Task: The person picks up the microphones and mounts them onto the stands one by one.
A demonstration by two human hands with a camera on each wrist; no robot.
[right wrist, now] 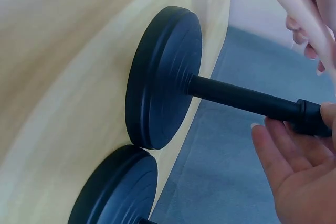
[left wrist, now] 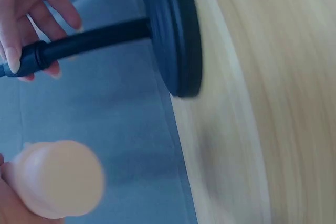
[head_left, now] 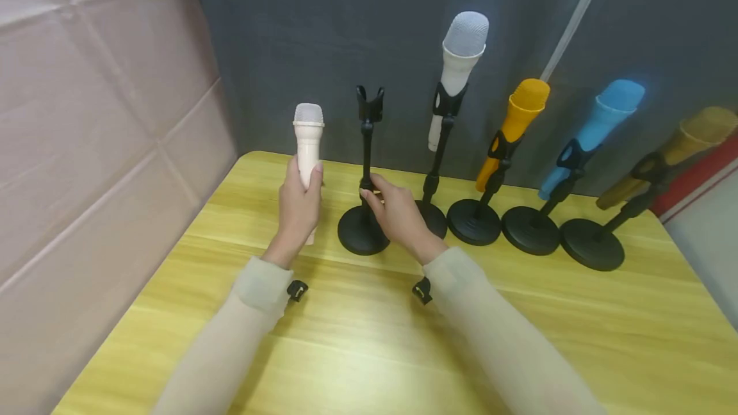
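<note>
A pale pink microphone (head_left: 309,139) with a light grille is gripped round its body by my left hand (head_left: 300,200), grille up and tail down. Just right of it stands a black desk microphone stand (head_left: 367,149) with a vacant forked clip on top. My right hand (head_left: 398,213) pinches the collar of its pole between thumb and fingers. In the right wrist view the stand's round base (right wrist: 165,77) rests on the table, and the thumb lies on the collar (right wrist: 310,119). The left wrist view shows the microphone's blunt tail end (left wrist: 71,179), apart from the stand.
To the right, a row of similar black stands holds a white microphone (head_left: 458,59), an orange one (head_left: 521,111), a blue one (head_left: 611,111) and a gold-brown one (head_left: 686,143). Behind the wooden table (head_left: 346,338) hangs a dark grey backdrop (head_left: 323,31); a pinkish wall covering (head_left: 104,146) is at left.
</note>
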